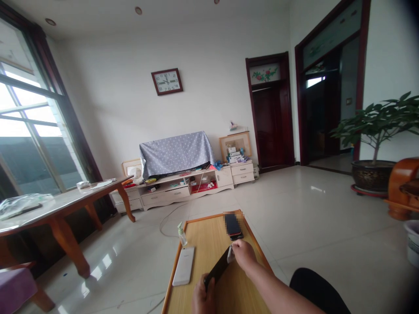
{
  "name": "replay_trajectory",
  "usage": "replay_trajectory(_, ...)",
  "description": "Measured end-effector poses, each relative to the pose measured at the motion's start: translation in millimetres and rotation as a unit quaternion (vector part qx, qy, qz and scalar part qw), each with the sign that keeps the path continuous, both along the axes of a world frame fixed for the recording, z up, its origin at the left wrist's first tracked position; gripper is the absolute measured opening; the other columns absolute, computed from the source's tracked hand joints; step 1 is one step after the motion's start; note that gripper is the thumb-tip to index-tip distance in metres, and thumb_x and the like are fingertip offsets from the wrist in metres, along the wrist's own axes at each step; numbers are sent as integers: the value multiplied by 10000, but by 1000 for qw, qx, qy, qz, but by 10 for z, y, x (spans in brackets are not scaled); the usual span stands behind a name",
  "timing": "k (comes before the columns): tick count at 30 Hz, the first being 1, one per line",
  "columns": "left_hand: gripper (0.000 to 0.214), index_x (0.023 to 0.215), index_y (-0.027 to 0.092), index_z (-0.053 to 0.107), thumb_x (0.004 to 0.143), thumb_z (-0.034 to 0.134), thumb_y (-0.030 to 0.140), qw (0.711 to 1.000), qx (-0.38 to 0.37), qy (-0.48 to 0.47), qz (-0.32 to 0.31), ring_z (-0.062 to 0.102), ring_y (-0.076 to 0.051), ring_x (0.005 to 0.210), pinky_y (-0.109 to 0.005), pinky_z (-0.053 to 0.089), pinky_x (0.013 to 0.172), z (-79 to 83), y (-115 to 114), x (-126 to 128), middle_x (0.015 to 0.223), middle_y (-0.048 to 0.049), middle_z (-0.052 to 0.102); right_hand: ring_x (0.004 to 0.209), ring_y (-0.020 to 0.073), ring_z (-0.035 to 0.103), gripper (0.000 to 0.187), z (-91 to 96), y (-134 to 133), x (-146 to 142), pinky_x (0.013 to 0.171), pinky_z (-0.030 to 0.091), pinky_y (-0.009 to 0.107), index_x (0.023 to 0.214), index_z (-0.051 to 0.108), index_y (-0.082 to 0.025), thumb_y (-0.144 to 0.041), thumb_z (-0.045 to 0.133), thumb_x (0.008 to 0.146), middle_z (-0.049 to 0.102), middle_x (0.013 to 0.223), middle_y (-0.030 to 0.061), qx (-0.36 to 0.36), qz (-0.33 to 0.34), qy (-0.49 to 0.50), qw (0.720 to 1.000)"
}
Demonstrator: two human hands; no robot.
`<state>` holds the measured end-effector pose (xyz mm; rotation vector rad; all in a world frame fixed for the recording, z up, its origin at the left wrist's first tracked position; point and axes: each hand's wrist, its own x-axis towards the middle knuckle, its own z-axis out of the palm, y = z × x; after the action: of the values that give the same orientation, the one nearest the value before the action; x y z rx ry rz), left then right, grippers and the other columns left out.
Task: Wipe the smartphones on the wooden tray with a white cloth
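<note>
Above the wooden tabletop [212, 233], a dark, flat phone [218, 270] is tilted, its screen edge seen at a slant. My left hand [203, 294] grips its near end, thumb along the edge. At the far end, my right hand [245, 256] has its fingers closed on a small whitish piece [230, 254] pressed against the phone; I cannot make out its material. A white phone [183, 266] lies face down to the left. Behind it stands a clear pump bottle [182, 234] with a pale green top. Past my right hand lies another dark phone [232, 224], partly blurred out.
My dark-clothed knee [316, 290] is right of the small table. A long table [65, 205] stands to the left, with a purple-covered seat [16, 285] below. A low TV cabinet [166, 198] lines the far wall. At right are a potted plant [373, 174] and a bucket [413, 244].
</note>
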<state>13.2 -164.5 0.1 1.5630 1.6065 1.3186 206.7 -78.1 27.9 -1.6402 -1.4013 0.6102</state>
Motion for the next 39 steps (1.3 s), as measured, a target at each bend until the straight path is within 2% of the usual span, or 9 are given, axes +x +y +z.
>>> replay_trajectory(4,615,954,205,656,815,470,775,1000,3,-7,-16,639,-230,850,-325,478,796,-55,21,-34,859,-47,708,785,205,671,324,-47,-69,-20,659,429,273,801,691,-221,-379,422,891,750,834,46,28,-11,21,999)
replay_trajectory(8,589,968,202,658,813,513,751,999,-12,-14,-39,634,-230,859,-326,478,802,-15,-6,-56,880,-47,710,808,205,659,338,-2,-80,-96,694,426,271,800,685,-228,-404,417,907,740,844,39,52,-1,27,998)
replay_trajectory(14,556,928,205,668,814,534,733,999,-16,-24,-41,636,-223,831,-324,490,785,40,-51,-45,852,-43,710,791,190,648,247,101,-164,-266,692,419,259,781,686,-237,-356,495,883,729,829,20,67,64,18,996)
replay_trajectory(20,521,940,204,696,792,581,691,997,-9,-57,-49,661,-244,879,-357,523,831,167,-103,-5,900,-62,738,790,175,649,209,151,-443,-515,699,413,251,798,694,-236,-306,520,890,721,846,19,62,117,2,991)
replay_trajectory(25,481,914,189,720,766,637,640,989,-7,-137,-57,678,-250,864,-351,548,800,251,-155,59,853,-59,748,794,165,662,178,170,-699,-793,705,419,237,814,700,-243,-290,546,889,720,833,4,51,164,4,985)
replay_trajectory(29,475,845,165,733,752,663,626,972,5,-226,-61,692,-260,825,-338,560,731,180,-143,112,813,-73,746,787,162,667,165,163,-806,-937,701,420,233,808,693,-243,-290,557,889,724,833,1,43,176,9,983)
replay_trajectory(31,473,845,160,735,761,661,619,969,15,-239,-64,695,-262,807,-340,563,713,121,-117,108,801,-75,746,789,158,671,161,157,-817,-961,698,419,229,808,691,-244,-290,561,890,728,835,-3,40,179,13,983)
replay_trajectory(34,446,888,163,731,768,674,589,979,24,-184,-86,696,-270,846,-352,566,747,42,-66,43,847,-74,757,776,149,677,150,152,-780,-935,677,414,217,810,694,-250,-293,571,885,735,817,-19,35,182,19,983)
replay_trajectory(39,434,999,200,697,870,555,588,995,3,-49,-84,680,-245,920,-346,524,840,-42,0,-88,959,-64,752,734,149,667,176,141,-559,-730,642,392,223,797,680,-239,-289,545,898,728,766,-16,30,141,17,989)
